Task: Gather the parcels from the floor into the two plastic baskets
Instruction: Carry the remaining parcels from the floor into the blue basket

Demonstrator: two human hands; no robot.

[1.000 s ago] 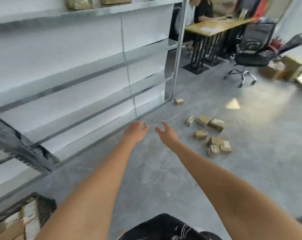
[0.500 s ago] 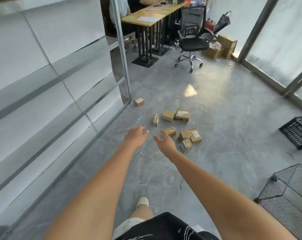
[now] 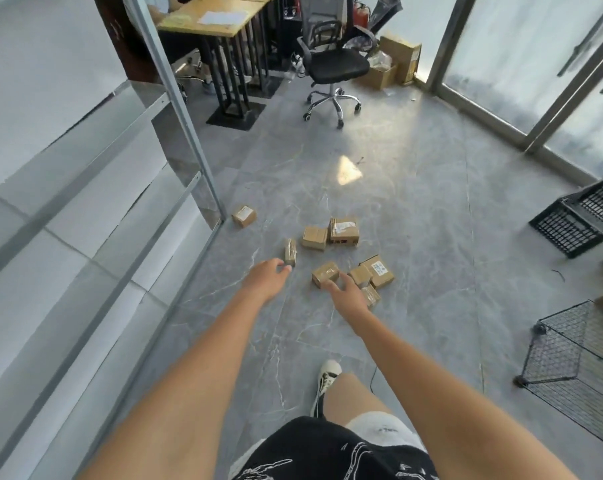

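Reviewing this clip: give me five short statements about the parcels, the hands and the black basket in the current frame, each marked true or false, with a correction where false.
1. Both hands hold nothing. True: the left hand and the right hand reach forward without a parcel in them.
2. One parcel lies apart from the rest, by the foot of the shelf post. True: the lone parcel sits near the shelf post.
3. The black basket already holds several parcels. False: no parcels show in it.
4. The office chair lies tipped over. False: it stands upright on its wheels.
5. The parcels are stacked in one neat tower. False: the parcels lie scattered on the floor.
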